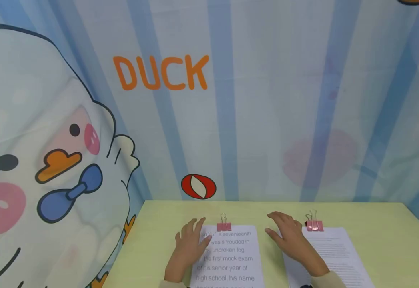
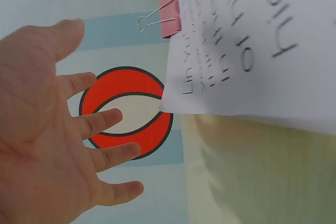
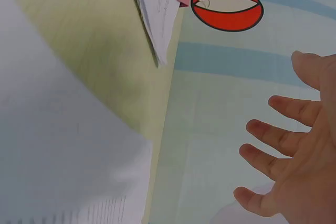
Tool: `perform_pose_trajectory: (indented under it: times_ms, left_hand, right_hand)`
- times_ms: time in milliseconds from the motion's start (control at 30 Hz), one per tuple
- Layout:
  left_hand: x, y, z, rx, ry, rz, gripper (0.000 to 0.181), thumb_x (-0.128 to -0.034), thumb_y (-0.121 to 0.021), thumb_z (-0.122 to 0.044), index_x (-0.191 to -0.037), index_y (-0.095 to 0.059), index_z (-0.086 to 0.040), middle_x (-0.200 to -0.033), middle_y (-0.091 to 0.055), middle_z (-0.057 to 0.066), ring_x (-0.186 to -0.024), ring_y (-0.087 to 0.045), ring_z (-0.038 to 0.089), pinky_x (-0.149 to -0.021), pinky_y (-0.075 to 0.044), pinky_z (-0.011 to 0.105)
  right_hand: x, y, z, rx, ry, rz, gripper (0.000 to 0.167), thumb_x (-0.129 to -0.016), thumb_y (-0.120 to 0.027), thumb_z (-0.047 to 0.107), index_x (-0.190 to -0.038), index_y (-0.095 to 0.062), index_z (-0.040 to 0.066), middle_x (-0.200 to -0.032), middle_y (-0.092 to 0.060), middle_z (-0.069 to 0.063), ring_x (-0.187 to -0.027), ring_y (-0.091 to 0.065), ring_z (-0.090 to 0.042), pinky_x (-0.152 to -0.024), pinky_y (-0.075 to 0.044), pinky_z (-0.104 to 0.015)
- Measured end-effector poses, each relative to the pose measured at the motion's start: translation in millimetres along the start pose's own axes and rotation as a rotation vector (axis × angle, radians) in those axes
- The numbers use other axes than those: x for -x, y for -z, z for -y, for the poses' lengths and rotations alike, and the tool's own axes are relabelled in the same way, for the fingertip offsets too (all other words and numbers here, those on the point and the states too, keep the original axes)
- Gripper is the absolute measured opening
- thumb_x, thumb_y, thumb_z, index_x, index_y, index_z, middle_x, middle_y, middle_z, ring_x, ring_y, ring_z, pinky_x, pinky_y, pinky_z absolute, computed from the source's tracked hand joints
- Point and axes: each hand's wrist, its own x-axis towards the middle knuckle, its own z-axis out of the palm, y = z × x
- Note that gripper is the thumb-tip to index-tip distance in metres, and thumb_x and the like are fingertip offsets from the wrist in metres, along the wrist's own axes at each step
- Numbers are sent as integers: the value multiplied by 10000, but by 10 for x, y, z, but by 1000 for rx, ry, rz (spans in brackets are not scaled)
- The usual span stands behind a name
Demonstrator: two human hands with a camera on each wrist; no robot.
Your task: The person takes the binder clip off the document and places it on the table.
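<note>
Seeing left hand [image 1: 189,245] spread and holding nothing, just by the left edge of the large-print stack [image 1: 229,260], and right hand [image 1: 291,237] equally loose near the upper left corner of the small-print stack [image 1: 333,256], with both on the surface [image 1: 382,228]. Would call it a get-ready step, tbh; next, probably choose a stack and gently pinch an edge

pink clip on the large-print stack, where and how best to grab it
Likely pinch the pink clip by its wire handles, coming from the far side: they stick out past the top edge of the large-print stack.
</note>
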Motion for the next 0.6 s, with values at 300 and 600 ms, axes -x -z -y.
perform_pose_trajectory:
  times_ms: [300, 600]
  left_hand:
    - [-149, 41, 39, 22, 24, 10, 800, -944, -825, -260, -1582, -412, -11, -1478, -542, 283, -1237, -565, 518, -990, -443, 743]
    - [-186, -5, 126, 39, 63, 3, 620, -864, -892, -122, -1359, -522, -62, -1254, -596, 195, -1042, -577, 397, -877, -484, 645]
  right_hand:
    - [-105, -137, 94, -77, 18, -52, 301, -1013, -708, 121, -1293, -671, 18, -1331, -663, -212, -1229, -592, -466, -933, -412, -695]
    - [-231, -264, 152, -132, 0, -45, 217, -1031, -692, 130, -1232, -668, 52, -1301, -673, -185, -1185, -607, -443, -902, -417, -688]
